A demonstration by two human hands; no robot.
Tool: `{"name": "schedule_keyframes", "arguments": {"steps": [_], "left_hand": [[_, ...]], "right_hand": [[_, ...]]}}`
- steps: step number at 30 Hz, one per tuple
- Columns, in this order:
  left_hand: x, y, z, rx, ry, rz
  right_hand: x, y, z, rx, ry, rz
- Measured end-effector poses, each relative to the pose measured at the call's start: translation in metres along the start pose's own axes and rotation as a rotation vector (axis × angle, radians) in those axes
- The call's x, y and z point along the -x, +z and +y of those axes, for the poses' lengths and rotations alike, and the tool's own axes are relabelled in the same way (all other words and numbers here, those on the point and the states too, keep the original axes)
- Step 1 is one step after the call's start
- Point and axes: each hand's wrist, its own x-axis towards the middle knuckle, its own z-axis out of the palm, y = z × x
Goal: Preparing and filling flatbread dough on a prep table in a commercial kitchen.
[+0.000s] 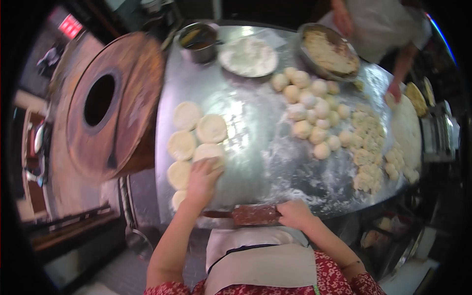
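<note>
My left hand [204,180] is at the near edge of a flattened dough round [208,150], its fingers closed over that edge; the hand hides part of the round. More dough rounds [211,128] lie flat around it in two rough columns on the metal table's left side. At the table's front edge, my right hand [297,214] grips the right handle of a thick reddish wooden rolling pin [256,215]. The pin lies crosswise, with its left handle pointing towards my left forearm. To the right, a cluster of floured dough balls [319,108] rests on the metal table [250,162].
Left of the table stands a round oven top [136,81] with a dark hole. A metal pot [199,42], a plate of flour [249,57] and a bowl of filling [330,51] line the back. A co-worker's hand [394,92] touches a large dough slab [405,129] near small dough pieces [367,147].
</note>
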Motion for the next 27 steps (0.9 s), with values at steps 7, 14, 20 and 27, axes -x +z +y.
{"name": "schedule_keyframes", "arguments": {"steps": [7, 14, 20, 27], "left_hand": [[-0.066, 0.010, 0.062, 0.284, 0.031, -0.072], [-0.226, 0.110, 0.113, 0.622, -0.317, -0.087], [-0.245, 0.135, 0.124, 0.283, -0.337, -0.141], [-0.181, 0.066, 0.092, 1.662, -0.657, -0.082]], "right_hand": [[0.025, 0.017, 0.054, -0.088, 0.119, 0.045], [0.025, 0.017, 0.052, -0.143, 0.134, 0.048], [0.028, 0.023, 0.054, -0.200, 0.092, 0.119], [0.026, 0.029, 0.062, -0.222, 0.083, 0.167]]}}
